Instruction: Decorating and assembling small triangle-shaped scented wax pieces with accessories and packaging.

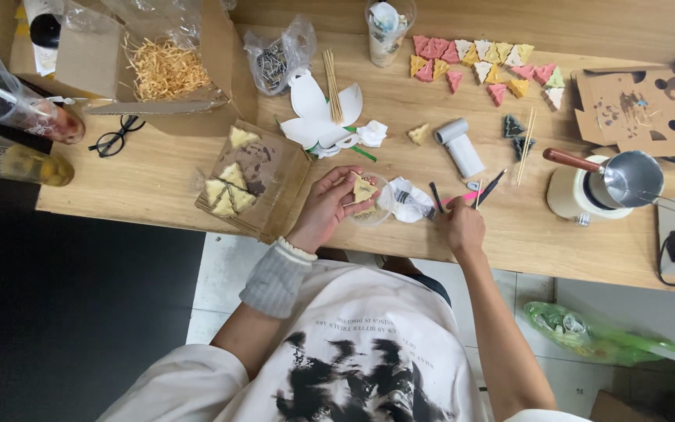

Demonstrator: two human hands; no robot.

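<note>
We see the left hand (pixel 328 205) curled around a yellow triangular piece (pixel 365 188) over a small clear cup (pixel 372 205), just right of the cardboard tray (pixel 253 181). Further right of the tray, the right hand (pixel 462 228) pinches a thin stick (pixel 478 195), fingers closed.

Pale yellow triangular wax piece (pixel 365 188) sits at centre; pink, yellow and cream triangular pieces (pixel 482 62) lie at one o'clock; translucent green plastic bag (pixel 595 336) at four o'clock.
</note>
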